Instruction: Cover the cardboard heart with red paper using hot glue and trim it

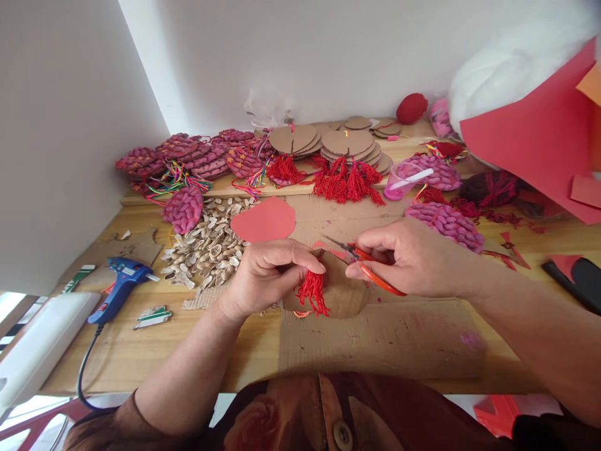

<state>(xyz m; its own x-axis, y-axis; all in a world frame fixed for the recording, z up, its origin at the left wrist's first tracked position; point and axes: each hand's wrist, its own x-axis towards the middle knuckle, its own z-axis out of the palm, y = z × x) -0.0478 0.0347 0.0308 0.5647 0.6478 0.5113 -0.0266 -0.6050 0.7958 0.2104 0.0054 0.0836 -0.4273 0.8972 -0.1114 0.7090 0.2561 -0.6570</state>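
Note:
Between the thumb and fingers of my left hand [275, 275] is a red yarn tassel [313, 293], its strands hanging down. My right hand [408, 260] grips orange-handled scissors [378, 274] by the loops, their blades pointing left toward the tassel's top. Whether the blades touch any yarn I cannot tell. Beneath both hands lies a rounded piece of cardboard [345, 297] on a larger cardboard sheet [385, 344]. Just behind my left hand rests a red paper shape [263, 220].
Peanut shells [216, 241] lie heaped left of centre. A blue glue gun [123, 285] with a cord sits at the left. Cardboard discs [350, 143] with red tassels [347, 181], braided pink yarn pieces [444, 224] and a pink cup [399, 180] stand farther back. Black-handled scissors [575, 282] lie right.

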